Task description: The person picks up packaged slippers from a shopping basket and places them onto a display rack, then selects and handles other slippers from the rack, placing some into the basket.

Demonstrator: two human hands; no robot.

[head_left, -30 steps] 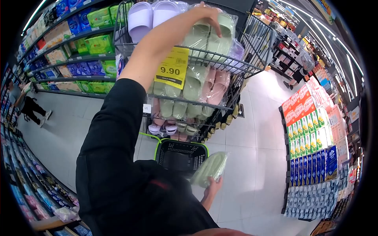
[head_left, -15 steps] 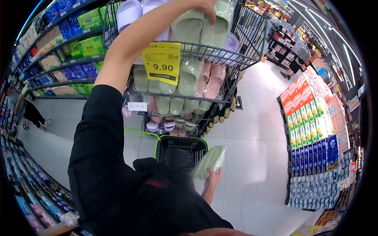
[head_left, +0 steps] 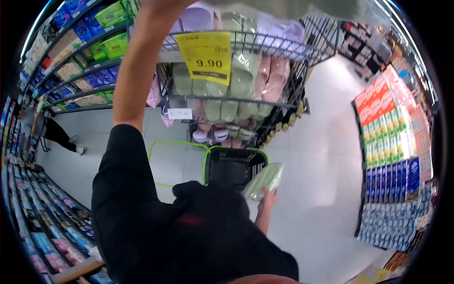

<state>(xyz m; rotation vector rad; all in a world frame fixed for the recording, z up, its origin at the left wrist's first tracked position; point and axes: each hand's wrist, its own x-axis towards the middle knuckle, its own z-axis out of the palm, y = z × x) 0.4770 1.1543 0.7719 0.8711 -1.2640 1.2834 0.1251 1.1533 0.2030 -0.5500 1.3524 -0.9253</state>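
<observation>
My left hand is raised to the top edge, its fingers cut off from view. Beside it, a blurred pair of green slippers in clear plastic hangs above the wire rack, apparently in that hand. Low on the right, my right hand is closed around the side of another bagged pair of light green slippers. That pair tilts next to the right rim of a black shopping basket with green edging, standing on the floor.
Bagged purple, green and pink slippers fill the wire rack, which carries a yellow price sign reading 9.90. Shelves of tissue packs line the left. Stacked cartons stand right. A person walks at far left.
My left hand has lifted a pair of green slippers up out of the rack's top tier, towards the camera. My right hand still holds its pair beside the basket. The view has shifted slightly.
</observation>
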